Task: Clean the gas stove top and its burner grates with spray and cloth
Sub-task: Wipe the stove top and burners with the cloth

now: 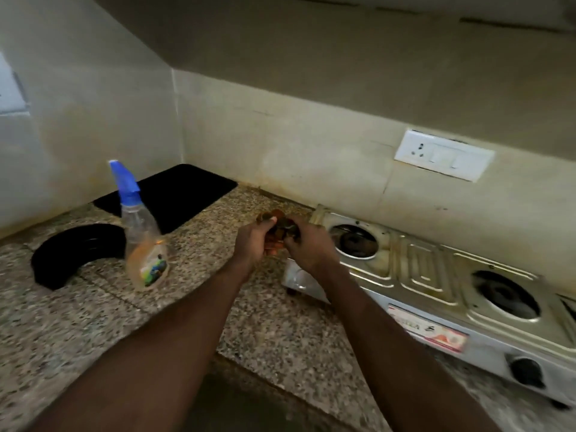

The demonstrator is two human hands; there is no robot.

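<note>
A steel two-burner gas stove (420, 269) stands on the granite counter at the right, with no grates on its two burner wells. Just left of the stove's far corner, my left hand (254, 241) and my right hand (307, 244) are both closed around a bunched orange-brown cloth (274, 218), held above the counter. A clear spray bottle (144, 241) with a blue trigger head stands upright on the counter to the left of my hands, apart from them.
A black rectangular mat (174, 194) lies in the back corner. A black curved piece (74, 254) rests on the counter left of the bottle. A white socket and switch plate (444, 155) is on the wall above the stove. The stove's knob (526, 372) faces front.
</note>
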